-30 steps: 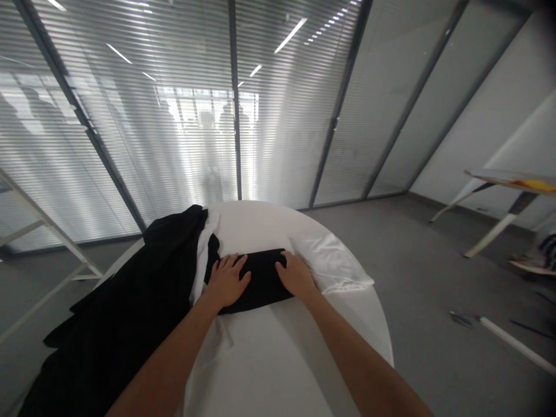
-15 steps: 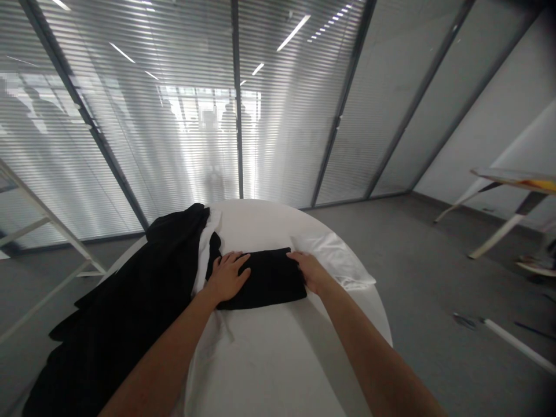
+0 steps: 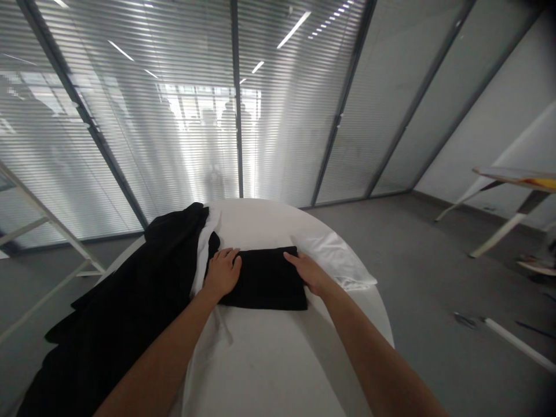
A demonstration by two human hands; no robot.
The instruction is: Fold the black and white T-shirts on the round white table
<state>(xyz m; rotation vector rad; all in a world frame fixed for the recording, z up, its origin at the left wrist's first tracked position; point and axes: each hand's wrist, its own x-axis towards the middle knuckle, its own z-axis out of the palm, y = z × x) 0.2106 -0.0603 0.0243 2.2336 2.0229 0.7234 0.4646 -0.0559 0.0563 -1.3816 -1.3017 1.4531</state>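
Black cloth [image 3: 264,281]: in the head view, lay folded flat on the round white tabletop [image 3: 264,359].
Left hand [image 3: 222,272]: rested over its left end, grip released.
Right hand [image 3: 310,272]: had its thumb at the far right corner; whether the grip was closed, I could not tell.
Handling: seemed light, limp, not fragile; the short ends, layers pinched together, looked the best holds.

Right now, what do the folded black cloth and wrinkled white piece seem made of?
Folded black cloth: likely soft textile, matte, hardly any highlights; knit or woven can't be told. Wrinkled white piece: thin, slightly shiny, creases catching light; satiny fabric or plastic film, hard to say.
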